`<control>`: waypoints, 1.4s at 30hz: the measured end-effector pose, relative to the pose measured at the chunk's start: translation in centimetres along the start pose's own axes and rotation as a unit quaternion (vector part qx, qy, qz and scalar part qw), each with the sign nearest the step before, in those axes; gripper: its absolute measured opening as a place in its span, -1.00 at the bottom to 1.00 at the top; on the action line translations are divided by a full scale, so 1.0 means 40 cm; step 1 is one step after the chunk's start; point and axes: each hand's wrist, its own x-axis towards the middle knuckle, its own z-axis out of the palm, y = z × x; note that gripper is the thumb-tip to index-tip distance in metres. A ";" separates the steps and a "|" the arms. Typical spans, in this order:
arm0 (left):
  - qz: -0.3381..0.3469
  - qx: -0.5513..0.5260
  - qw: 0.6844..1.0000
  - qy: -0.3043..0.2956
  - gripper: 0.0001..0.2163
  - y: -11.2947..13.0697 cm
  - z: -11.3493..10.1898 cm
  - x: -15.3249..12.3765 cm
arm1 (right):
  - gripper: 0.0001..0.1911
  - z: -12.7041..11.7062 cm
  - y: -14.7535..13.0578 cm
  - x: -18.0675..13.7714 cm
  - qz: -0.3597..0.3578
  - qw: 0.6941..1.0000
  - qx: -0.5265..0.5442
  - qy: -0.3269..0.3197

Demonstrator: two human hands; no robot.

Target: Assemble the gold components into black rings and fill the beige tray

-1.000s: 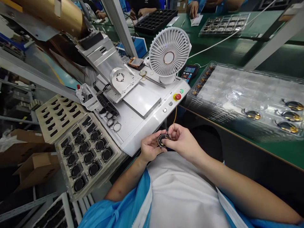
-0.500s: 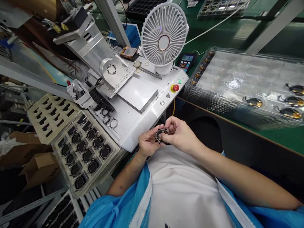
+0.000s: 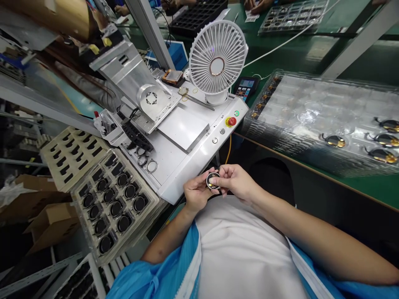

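Round metal-rimmed part [image 3: 210, 184], seemingly mid-work, sits near centre. Left, a beige tray [image 3: 131, 226] bears dark rounds [image 3: 116, 208], possibly finished; the left hand [image 3: 197, 192] grips the part's edge; the right hand [image 3: 237, 180] pinches it, thumb across its face; right, a clear tray [image 3: 296, 112] holds discs [image 3: 334, 141].

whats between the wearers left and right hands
In the head view, a round black part with a pale rim lies between the left hand and right hand, held by both.

White fan [image 3: 217, 66] at the right corner of the white machine base [image 3: 187, 168]; metal tweezers [image 3: 201, 102] beside it, toward the far edge; keypad device [image 3: 246, 88] on the green bench [image 3: 299, 62], just beyond that corner.
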 end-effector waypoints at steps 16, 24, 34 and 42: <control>-0.012 0.052 0.998 0.032 -0.46 0.049 -0.028 0.022 | -0.57 -0.002 -0.221 0.294 -0.135 0.975 -0.059 0.169; 0.070 0.149 0.985 0.042 -0.26 0.041 -0.017 0.007 | -0.52 -0.004 -0.154 0.129 -0.173 0.977 -0.119 0.044; 0.119 0.234 0.965 0.012 -0.28 0.055 0.012 0.016 | -0.58 -0.003 -0.067 0.005 -0.145 0.973 -0.178 0.020; 0.132 0.253 0.958 0.024 -0.33 0.061 0.013 0.010 | -0.62 0.002 -0.060 0.008 -0.142 0.972 -0.188 0.025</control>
